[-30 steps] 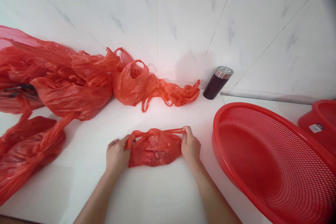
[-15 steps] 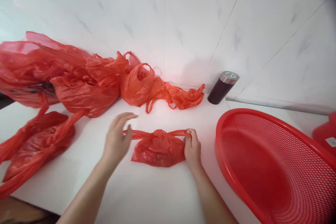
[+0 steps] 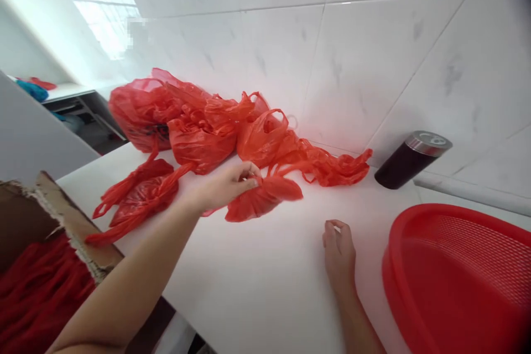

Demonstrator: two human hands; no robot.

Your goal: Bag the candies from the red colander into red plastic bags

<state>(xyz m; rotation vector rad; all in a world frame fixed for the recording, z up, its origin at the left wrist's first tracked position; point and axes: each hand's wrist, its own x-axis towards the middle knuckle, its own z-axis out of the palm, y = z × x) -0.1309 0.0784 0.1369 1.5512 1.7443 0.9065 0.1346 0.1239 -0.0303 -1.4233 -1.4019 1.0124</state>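
Note:
My left hand (image 3: 238, 185) pinches the tied top of a small red plastic bag (image 3: 265, 199), which hangs tilted over the white counter. Its contents are hidden by the red film. Apart from it, my right hand (image 3: 340, 254) is over the counter with its fingers curled in and nothing visible in them. To the left lies another red plastic bag (image 3: 145, 199), its long handles loose and something lumpy inside.
Several red bags (image 3: 203, 141) line the tiled wall, trailing into a crumpled one (image 3: 338, 166). A dark cylinder with a silver lid (image 3: 412, 159) leans beyond a red mesh basket (image 3: 394, 254). A torn cardboard box (image 3: 78, 232) with red material stands at lower left.
My left hand has taken hold of the small bag and lifted it up from the counter. My right hand has let go of its handle. The view has turned left.

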